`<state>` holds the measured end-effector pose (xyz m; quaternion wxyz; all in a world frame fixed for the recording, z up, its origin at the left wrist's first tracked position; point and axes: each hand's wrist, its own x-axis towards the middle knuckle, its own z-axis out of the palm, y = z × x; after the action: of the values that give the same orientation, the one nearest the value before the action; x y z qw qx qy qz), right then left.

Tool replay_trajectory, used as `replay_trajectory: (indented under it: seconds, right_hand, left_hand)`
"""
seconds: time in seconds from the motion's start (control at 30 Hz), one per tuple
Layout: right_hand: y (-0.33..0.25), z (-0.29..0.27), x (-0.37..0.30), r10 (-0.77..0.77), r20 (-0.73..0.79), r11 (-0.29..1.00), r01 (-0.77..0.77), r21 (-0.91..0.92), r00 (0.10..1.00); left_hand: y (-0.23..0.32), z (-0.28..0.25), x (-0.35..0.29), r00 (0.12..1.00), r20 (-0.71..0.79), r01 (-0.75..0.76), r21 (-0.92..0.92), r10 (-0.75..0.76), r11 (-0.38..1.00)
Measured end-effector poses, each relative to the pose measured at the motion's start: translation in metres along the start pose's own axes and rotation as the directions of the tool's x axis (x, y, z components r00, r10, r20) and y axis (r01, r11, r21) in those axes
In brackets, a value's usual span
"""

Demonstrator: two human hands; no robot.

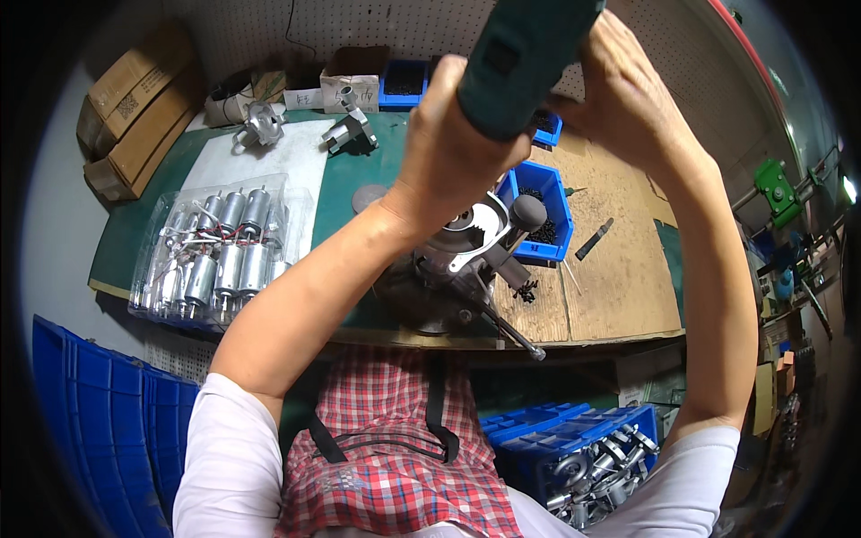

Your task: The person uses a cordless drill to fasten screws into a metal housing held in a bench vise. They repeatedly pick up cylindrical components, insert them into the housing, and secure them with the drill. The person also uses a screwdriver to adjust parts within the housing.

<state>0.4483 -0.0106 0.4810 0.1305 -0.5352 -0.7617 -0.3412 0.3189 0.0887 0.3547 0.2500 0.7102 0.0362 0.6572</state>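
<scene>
A dark green power drill [525, 67] is held up close to the camera, above the bench. My left hand [453, 143] closes around its lower left side, with the thumb up along the casing. From the right, my right hand [623, 85] grips the drill too; its fingertips are hidden behind the casing. Where the drill's front end points cannot be seen. Below my left wrist stands a grey metal machine assembly [462, 247] with a round open housing, a dark knob [528, 212] and a lever [516, 336] sticking out toward me.
Blue bins of black screws [567, 215] stand behind the assembly. A black-handled knife [595, 239] lies on the cardboard [619, 291]. Left are a clear tray of motors [229, 269] and metal castings [352, 133]. Below the bench edge sits a blue crate [529, 439] of metal parts.
</scene>
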Motion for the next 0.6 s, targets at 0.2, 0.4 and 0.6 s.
replay_trajectory:
  seconds: [0.2, 0.4, 0.6]
  right_hand:
    - [-0.009, -0.02, -0.001, -0.021, -0.245, 0.975, -0.034, -0.221, 0.969]
    - [-0.017, -0.019, -0.018, 0.056, -0.139, 0.965, -0.09, -0.247, 0.989]
    - [-0.011, -0.01, -0.023, 0.051, -0.139, 0.974, -0.08, -0.212, 0.989]
  left_hand:
    - [0.038, -0.013, 0.021, 0.974, 0.173, 0.169, -0.126, -0.146, 0.978]
    - [0.019, -0.002, 0.009, 0.912, 0.349, 0.316, -0.263, -0.215, 0.912]
    - [0.009, -0.001, 0.003, 0.897, 0.368, 0.34, -0.219, -0.245, 0.914]
